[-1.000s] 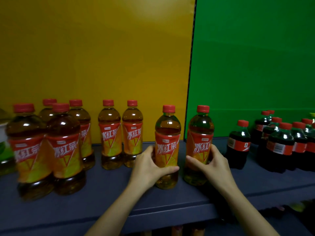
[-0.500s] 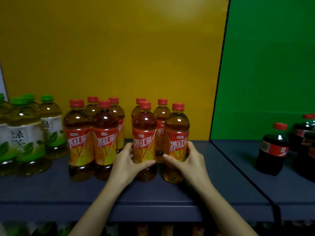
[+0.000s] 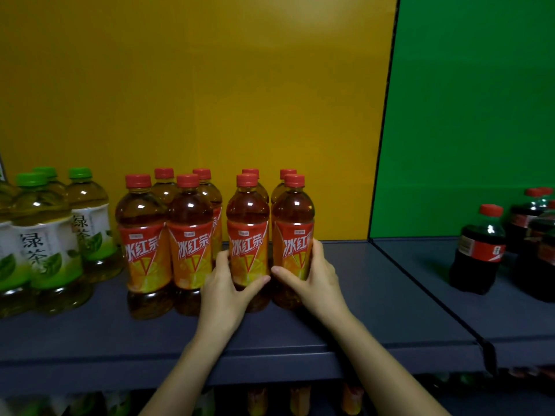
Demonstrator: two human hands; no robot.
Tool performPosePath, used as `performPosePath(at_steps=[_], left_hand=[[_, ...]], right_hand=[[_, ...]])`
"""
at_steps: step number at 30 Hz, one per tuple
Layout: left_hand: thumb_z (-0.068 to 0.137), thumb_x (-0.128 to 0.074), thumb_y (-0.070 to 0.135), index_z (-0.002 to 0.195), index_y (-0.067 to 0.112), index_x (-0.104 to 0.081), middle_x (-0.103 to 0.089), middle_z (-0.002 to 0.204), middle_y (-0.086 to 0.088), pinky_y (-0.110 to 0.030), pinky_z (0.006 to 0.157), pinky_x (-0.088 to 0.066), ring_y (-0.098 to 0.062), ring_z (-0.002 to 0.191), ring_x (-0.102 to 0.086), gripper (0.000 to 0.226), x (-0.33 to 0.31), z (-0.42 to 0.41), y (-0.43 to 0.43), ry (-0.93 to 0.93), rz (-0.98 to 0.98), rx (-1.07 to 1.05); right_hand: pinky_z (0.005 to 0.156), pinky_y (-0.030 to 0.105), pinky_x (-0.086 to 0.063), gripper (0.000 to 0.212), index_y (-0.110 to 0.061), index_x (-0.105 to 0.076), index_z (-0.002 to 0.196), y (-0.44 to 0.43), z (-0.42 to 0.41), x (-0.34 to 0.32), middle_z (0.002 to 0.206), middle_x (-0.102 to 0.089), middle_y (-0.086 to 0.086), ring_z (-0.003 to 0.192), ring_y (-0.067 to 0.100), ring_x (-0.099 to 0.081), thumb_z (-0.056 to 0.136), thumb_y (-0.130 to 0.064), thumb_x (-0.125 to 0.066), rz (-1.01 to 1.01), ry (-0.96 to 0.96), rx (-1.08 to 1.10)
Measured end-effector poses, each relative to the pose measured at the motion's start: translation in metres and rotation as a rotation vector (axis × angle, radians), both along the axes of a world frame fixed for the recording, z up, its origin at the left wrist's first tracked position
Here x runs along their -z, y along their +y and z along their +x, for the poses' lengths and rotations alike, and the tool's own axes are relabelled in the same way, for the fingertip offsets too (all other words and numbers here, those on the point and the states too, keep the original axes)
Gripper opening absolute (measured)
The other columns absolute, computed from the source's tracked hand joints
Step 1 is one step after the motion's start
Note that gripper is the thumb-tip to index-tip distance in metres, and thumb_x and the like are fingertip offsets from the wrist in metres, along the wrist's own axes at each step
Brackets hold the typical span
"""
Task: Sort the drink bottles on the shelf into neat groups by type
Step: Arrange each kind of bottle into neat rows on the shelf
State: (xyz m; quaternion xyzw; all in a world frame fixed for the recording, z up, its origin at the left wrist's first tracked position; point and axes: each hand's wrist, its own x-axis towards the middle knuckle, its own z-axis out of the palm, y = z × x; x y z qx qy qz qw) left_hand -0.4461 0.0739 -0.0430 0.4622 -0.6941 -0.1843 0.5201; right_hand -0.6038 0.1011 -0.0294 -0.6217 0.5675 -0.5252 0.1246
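Several iced tea bottles with red caps and orange-red labels stand in two rows on the grey shelf [image 3: 375,310]. My left hand [image 3: 228,283] grips the lower part of one front iced tea bottle [image 3: 247,223]. My right hand [image 3: 315,271] wraps the iced tea bottle beside it [image 3: 292,226]. Both held bottles stand upright on the shelf, just in front of two more. Another two front iced tea bottles [image 3: 168,235] stand close on the left.
Green tea bottles [image 3: 48,235] with green caps stand at the far left. Cola bottles [image 3: 480,250] with red caps are grouped at the right on the adjoining shelf section. A yellow back panel and a green one stand behind. More bottles show dimly on the shelf below.
Both hands slid the two held iced tea bottles left, from near the yellow-green panel seam to beside the other iced tea bottles. The view shifted left, bringing the green tea bottles into sight.
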Motion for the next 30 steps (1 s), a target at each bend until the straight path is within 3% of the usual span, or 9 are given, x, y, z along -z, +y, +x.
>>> performPosePath(at_steps=[8,10,13,17,19,25,30], left_hand=[[0.085,-0.062,0.026,0.142,0.009,-0.025,-0.040,0.142,-0.011,-0.038,0.105,-0.038,-0.025,0.130,-0.040,0.071,0.004,-0.007,0.028,-0.062,-0.122,-0.092],[0.084,-0.063,0.019,0.136,0.005,-0.036,-0.044,0.136,-0.013,-0.035,0.099,-0.038,-0.025,0.126,-0.043,0.059,0.003,-0.008,0.039,-0.100,-0.260,-0.158],[0.080,-0.068,0.015,0.115,0.005,-0.053,-0.054,0.117,-0.012,-0.037,0.084,-0.047,-0.021,0.111,-0.046,0.039,-0.003,-0.015,0.051,-0.175,-0.477,-0.244],[0.085,-0.057,0.027,0.094,0.014,-0.058,-0.059,0.092,0.001,-0.020,0.069,-0.040,-0.009,0.087,-0.049,0.016,-0.015,-0.044,0.055,-0.206,-0.547,-0.083],[0.085,-0.050,0.032,0.085,0.017,-0.058,-0.057,0.080,0.007,-0.014,0.062,-0.035,-0.005,0.077,-0.048,0.016,-0.020,-0.067,0.055,-0.211,-0.557,0.012],[0.085,-0.045,0.039,0.079,0.024,-0.056,-0.047,0.073,0.019,-0.017,0.053,-0.037,0.001,0.066,-0.043,0.019,-0.022,-0.154,0.059,-0.284,-0.560,0.161],[0.085,-0.062,0.035,0.092,0.023,-0.057,-0.046,0.081,0.018,-0.015,0.052,-0.031,-0.003,0.069,-0.045,0.015,-0.022,-0.235,0.065,-0.281,-0.421,0.251]], right_hand=[[0.099,0.033,-0.046,0.063,-0.023,-0.043,0.130,0.017,-0.011,-0.001,0.127,-0.056,-0.004,0.114,0.009,-0.054,0.076,-0.042,-0.069,0.074,0.033,0.000],[0.097,0.034,-0.047,0.053,-0.021,-0.050,0.125,0.028,-0.021,-0.001,0.123,-0.059,-0.004,0.110,0.009,-0.056,0.078,-0.039,-0.068,0.066,0.105,0.059],[0.087,0.031,-0.052,0.029,-0.024,-0.061,0.108,0.049,-0.043,-0.004,0.100,-0.066,-0.012,0.091,0.001,-0.061,0.081,-0.031,-0.066,0.035,0.146,0.147],[0.079,0.026,-0.054,0.009,-0.032,-0.063,0.092,0.077,-0.080,-0.011,0.083,-0.066,-0.017,0.083,-0.002,-0.062,0.084,-0.030,-0.063,0.026,0.186,0.264],[0.079,0.025,-0.053,0.008,-0.032,-0.064,0.091,0.089,-0.103,-0.013,0.083,-0.066,-0.017,0.083,-0.002,-0.062,0.084,-0.028,-0.063,0.016,0.185,0.321],[0.077,0.031,-0.054,0.012,-0.034,-0.063,0.087,0.121,-0.190,-0.012,0.083,-0.067,-0.015,0.080,0.001,-0.063,0.082,-0.022,-0.065,-0.049,0.123,0.519],[0.086,0.039,-0.051,0.032,-0.019,-0.055,0.112,0.138,-0.269,-0.012,0.105,-0.055,-0.006,0.096,0.015,-0.058,0.082,-0.016,-0.065,-0.171,0.123,0.668]])
